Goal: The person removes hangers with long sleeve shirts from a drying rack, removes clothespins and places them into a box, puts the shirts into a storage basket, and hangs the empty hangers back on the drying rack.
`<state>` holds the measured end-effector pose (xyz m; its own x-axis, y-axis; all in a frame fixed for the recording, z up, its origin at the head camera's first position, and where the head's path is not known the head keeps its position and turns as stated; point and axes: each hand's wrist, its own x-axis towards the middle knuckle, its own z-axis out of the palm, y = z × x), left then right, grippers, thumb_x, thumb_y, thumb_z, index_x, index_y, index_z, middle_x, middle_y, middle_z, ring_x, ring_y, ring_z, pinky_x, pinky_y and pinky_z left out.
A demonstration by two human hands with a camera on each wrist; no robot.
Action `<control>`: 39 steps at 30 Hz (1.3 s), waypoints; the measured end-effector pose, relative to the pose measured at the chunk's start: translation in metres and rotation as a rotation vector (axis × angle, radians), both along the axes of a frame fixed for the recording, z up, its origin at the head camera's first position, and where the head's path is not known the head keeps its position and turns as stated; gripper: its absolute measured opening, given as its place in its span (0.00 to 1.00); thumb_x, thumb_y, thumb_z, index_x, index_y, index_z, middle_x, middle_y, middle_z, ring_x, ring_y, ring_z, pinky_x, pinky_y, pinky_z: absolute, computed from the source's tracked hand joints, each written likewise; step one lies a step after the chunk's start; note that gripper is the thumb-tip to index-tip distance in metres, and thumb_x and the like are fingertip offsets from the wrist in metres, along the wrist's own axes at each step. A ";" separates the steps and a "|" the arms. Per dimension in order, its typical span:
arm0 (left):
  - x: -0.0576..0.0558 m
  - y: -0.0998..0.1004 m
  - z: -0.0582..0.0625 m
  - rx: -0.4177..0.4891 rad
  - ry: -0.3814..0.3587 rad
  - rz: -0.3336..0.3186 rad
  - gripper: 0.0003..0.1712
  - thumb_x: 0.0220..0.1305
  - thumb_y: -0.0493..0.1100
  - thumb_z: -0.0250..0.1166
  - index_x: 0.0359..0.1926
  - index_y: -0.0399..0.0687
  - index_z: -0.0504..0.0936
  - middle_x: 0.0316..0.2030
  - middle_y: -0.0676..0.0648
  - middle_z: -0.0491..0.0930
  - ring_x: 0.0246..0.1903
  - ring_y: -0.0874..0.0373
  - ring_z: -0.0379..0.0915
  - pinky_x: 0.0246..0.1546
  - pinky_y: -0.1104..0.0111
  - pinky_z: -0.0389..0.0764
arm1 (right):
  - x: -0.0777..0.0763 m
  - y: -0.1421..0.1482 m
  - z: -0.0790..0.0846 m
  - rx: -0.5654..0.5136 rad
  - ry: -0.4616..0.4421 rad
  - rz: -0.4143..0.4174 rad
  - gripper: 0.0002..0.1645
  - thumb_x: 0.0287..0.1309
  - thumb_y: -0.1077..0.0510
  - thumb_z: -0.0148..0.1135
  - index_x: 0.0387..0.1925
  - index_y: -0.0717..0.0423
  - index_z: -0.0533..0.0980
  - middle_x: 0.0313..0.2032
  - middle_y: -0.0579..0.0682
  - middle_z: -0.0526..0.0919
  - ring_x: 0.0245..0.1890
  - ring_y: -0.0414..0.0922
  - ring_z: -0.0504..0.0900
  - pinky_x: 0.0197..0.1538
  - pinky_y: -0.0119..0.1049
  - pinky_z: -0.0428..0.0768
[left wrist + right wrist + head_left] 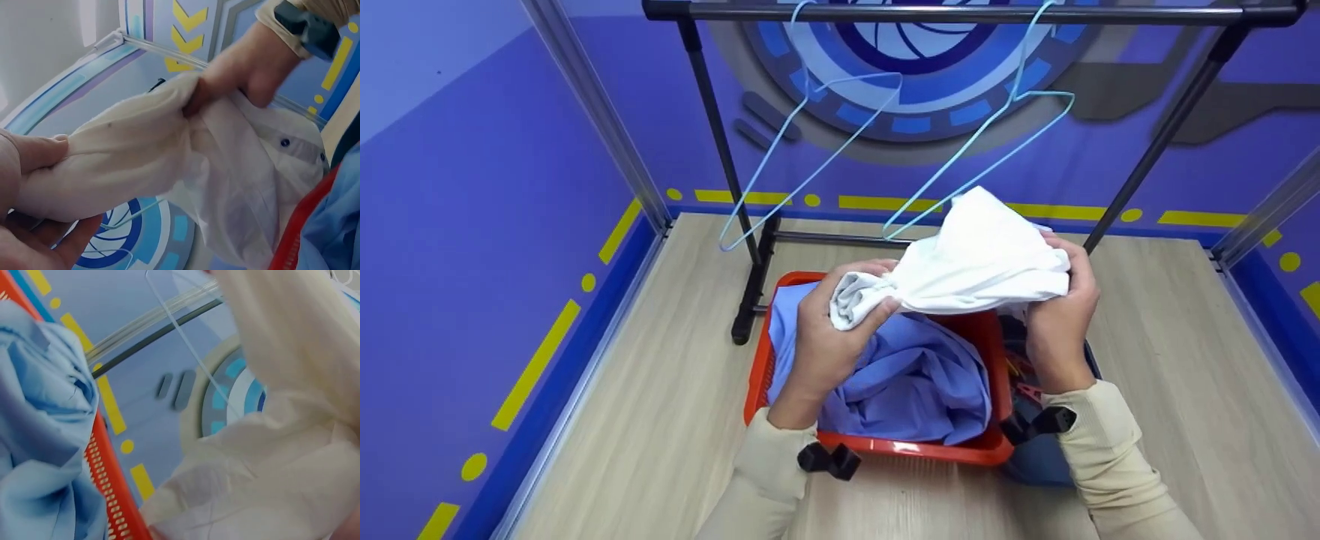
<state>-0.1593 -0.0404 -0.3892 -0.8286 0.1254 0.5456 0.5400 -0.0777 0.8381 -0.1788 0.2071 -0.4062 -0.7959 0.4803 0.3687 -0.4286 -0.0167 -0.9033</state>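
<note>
A bunched white shirt [982, 259] is held up above a red basket [915, 448]. My left hand [826, 341] grips one end, where the cloth bunches into a rolled fold between thumb and fingers. At the other end my right hand [1059, 330] holds the cloth, its fingers partly hidden behind it. In the left wrist view, dark buttons [285, 143] show on the white cloth, and the right hand [242, 70] grasps it near the middle. Inside the basket lies a crumpled light blue cloth [919, 375], under the left hand.
Behind the basket stands a black clothes rack [960, 13]. Two light blue wire hangers, a left hanger [840, 150] and a right hanger [960, 154], hang from its bar. Right of the basket, a dark bin [1039, 461] holds red and yellow clips [1027, 391], partly hidden by the right arm.
</note>
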 end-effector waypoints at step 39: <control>-0.011 0.043 -0.030 -0.392 0.005 0.109 0.51 0.39 0.52 0.79 0.62 0.45 0.63 0.56 0.48 0.71 0.55 0.58 0.70 0.58 0.64 0.72 | 0.051 -0.046 0.051 0.227 0.226 0.359 0.15 0.61 0.72 0.54 0.50 0.72 0.71 0.61 0.61 0.72 0.69 0.54 0.63 0.70 0.41 0.61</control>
